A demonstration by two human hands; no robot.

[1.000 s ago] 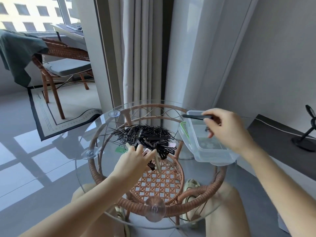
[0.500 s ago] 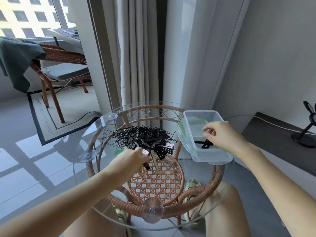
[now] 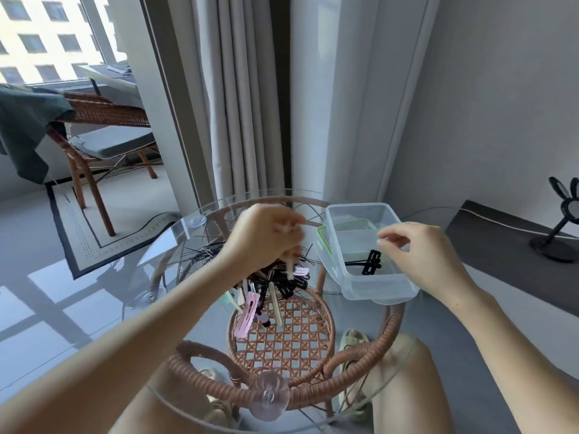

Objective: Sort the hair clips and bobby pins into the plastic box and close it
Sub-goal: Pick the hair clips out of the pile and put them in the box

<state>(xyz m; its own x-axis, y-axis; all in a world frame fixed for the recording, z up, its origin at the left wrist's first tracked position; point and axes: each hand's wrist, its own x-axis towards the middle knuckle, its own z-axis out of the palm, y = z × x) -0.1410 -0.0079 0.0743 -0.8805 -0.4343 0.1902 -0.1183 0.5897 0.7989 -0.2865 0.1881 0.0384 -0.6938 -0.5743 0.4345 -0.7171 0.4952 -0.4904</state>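
Black clips (image 3: pixel 371 261) lie in the box (image 3: pixel 376 291) below right fingers (image 3: pixel 384 239).

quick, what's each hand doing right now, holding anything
left hand: fingers curled round a pale hair clip, though it is blurred
right hand: loosely curled above the plastic box, holding nothing visible

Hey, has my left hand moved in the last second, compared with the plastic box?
Yes. The left hand, pinching a pale clip, has gone from the pin pile's near edge across it, closer to the plastic box's left rim.
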